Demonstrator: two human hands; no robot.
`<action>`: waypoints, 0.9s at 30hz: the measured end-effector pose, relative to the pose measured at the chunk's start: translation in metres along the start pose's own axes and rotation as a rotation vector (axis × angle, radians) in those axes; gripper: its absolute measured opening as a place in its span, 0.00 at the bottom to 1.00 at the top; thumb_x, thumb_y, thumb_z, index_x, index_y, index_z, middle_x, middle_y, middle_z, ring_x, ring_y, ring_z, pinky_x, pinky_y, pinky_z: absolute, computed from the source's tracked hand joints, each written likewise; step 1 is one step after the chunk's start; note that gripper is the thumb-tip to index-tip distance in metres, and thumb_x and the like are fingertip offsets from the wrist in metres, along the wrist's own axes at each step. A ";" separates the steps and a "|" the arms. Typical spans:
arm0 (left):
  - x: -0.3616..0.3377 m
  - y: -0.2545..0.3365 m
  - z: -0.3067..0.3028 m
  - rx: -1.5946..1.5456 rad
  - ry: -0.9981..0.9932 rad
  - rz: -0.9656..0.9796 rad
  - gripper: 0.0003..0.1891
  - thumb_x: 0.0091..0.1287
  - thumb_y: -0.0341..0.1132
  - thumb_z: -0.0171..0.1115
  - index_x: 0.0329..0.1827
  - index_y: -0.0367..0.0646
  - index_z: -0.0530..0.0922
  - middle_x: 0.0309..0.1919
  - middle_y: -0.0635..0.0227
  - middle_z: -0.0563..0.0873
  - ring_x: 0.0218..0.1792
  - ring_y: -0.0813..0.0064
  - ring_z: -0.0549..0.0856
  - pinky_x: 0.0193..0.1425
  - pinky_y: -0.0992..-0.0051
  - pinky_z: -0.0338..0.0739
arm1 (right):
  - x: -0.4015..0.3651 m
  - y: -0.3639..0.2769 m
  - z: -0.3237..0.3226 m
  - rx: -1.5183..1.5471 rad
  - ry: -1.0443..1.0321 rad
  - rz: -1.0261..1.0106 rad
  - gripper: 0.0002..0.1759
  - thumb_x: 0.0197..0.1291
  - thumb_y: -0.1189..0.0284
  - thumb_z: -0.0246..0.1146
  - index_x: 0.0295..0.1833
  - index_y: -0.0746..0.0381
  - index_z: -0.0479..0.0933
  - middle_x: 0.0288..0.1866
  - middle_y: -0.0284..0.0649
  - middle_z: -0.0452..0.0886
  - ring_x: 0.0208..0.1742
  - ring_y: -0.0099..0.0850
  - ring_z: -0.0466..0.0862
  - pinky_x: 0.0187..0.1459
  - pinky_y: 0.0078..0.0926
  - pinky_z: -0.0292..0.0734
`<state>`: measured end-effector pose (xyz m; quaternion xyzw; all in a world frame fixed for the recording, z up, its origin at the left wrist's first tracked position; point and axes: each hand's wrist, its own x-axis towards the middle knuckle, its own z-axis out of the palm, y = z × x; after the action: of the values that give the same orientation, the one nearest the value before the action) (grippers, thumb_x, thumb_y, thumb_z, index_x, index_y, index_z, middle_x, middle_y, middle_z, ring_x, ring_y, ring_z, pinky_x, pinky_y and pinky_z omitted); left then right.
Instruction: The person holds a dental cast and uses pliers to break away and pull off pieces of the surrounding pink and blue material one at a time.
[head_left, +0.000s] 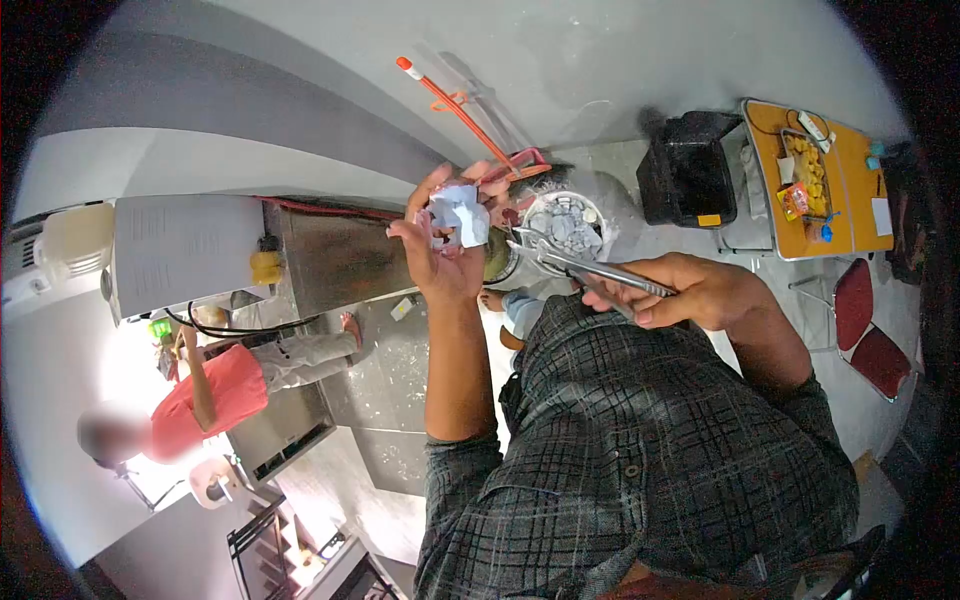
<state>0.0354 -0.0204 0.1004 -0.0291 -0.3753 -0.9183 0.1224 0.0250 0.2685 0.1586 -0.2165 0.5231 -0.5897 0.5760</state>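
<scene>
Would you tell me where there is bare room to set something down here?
Bare pale grey floor lies between the round white bucket of pale chunks and the black square bin, and beside the orange rod. The orange table is cluttered; the left hand and the right hand with metal tongs crowd the bucket's rim.

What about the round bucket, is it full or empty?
Full. Grey-white lumps are heaped up to the rim of the bucket.

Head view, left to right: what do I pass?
White jug → printed sheet → left hand holding crumpled white paper → bucket of white pieces → right hand gripping metal tool → orange table.
</scene>
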 end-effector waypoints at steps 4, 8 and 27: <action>-0.001 -0.006 -0.004 0.293 -0.082 0.245 0.36 0.67 0.62 0.63 0.65 0.40 0.71 0.60 0.34 0.78 0.53 0.42 0.85 0.54 0.51 0.85 | 0.011 0.002 0.014 0.612 -0.171 -0.088 0.40 0.65 0.73 0.59 0.79 0.71 0.53 0.73 0.64 0.66 0.77 0.54 0.65 0.74 0.52 0.56; -0.003 -0.004 0.002 0.475 -0.115 0.447 0.36 0.62 0.55 0.71 0.65 0.39 0.70 0.61 0.35 0.78 0.57 0.39 0.82 0.58 0.47 0.82 | 0.027 0.009 0.017 0.773 -0.256 -0.062 0.37 0.67 0.73 0.55 0.80 0.68 0.53 0.71 0.60 0.69 0.72 0.47 0.71 0.71 0.50 0.63; -0.001 0.000 -0.040 1.159 -0.300 0.807 0.36 0.71 0.64 0.52 0.70 0.42 0.66 0.69 0.33 0.69 0.71 0.35 0.68 0.72 0.39 0.65 | 0.034 0.001 0.022 0.640 -0.126 0.036 0.24 0.65 0.79 0.63 0.65 0.70 0.69 0.39 0.37 0.74 0.35 0.22 0.72 0.32 0.21 0.67</action>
<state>0.0375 -0.0480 0.0717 -0.2216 -0.7748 -0.4410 0.3950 0.0365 0.2298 0.1540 -0.0511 0.2784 -0.6993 0.6564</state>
